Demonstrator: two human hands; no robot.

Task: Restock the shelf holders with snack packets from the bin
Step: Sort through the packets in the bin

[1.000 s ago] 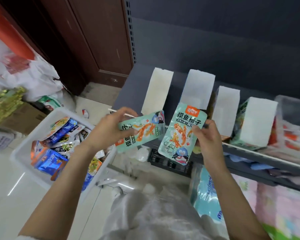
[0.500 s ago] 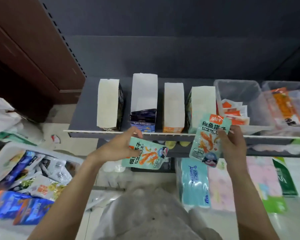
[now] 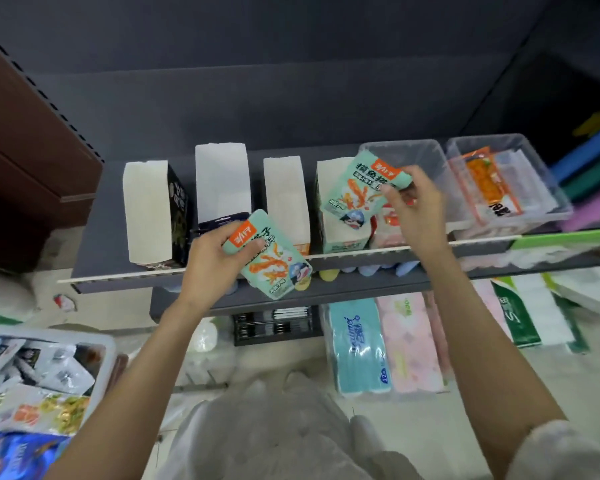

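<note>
- The bin (image 3: 108, 355) with mixed packets is nearest, at the lower left.
- The left hand (image 3: 212, 261) has its fingers clamped on a mint snack packet (image 3: 274, 268) at the shelf (image 3: 94, 244) edge.
- The right hand (image 3: 418, 216) pinches a second mint packet (image 3: 357, 192) over the fourth white holder (image 3: 340, 237).

A small shop; dark metal shelf (image 3: 118, 216) lined with white cardboard holders (image 3: 148, 209); wrapped tissue packs (image 3: 357, 348) stocked below; bin (image 3: 108, 348) of snack packets alongside.

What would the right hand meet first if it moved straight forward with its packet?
Probably the fourth cardboard holder: the right hand holds its mint-green snack packet right over that holder's top. Depth is unclear, so the packet may already touch it.
</note>
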